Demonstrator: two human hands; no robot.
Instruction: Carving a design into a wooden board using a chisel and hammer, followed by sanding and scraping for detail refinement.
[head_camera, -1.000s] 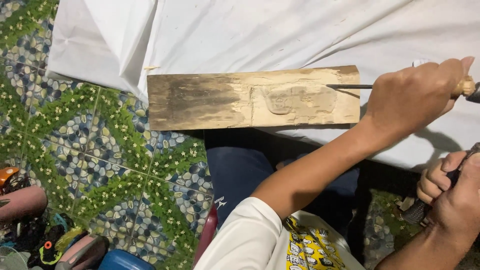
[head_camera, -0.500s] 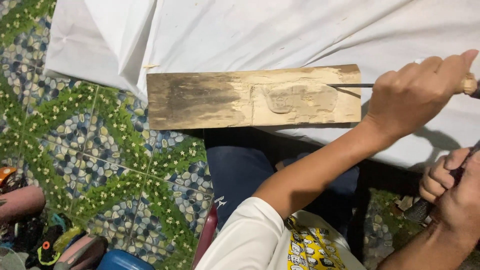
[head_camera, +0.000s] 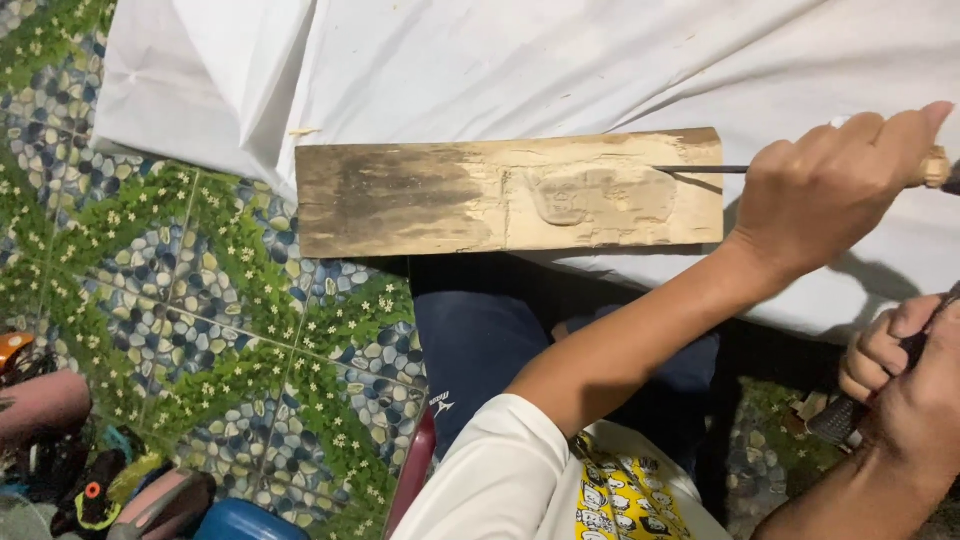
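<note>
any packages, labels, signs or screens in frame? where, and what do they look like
No packages, signs or screens.
Small white logo mark: on the dark blue trousers, lower middle.
Printed panel: on the white shirt, bottom middle, yellow with black and white cartoon shapes.
Plank, chisel and white sheet carry no markings.

1. Below me I see a tiled floor (head_camera: 200, 300), printed with blue and grey pebbles, green leaves and small white flowers.
2. A creased white cloth (head_camera: 500, 70) covers the upper part of the floor.
3. Colourful clutter (head_camera: 90, 480) crowds the lower left corner, too blurred to identify.
4. Light falls evenly, with soft shadows on the cloth.
</note>
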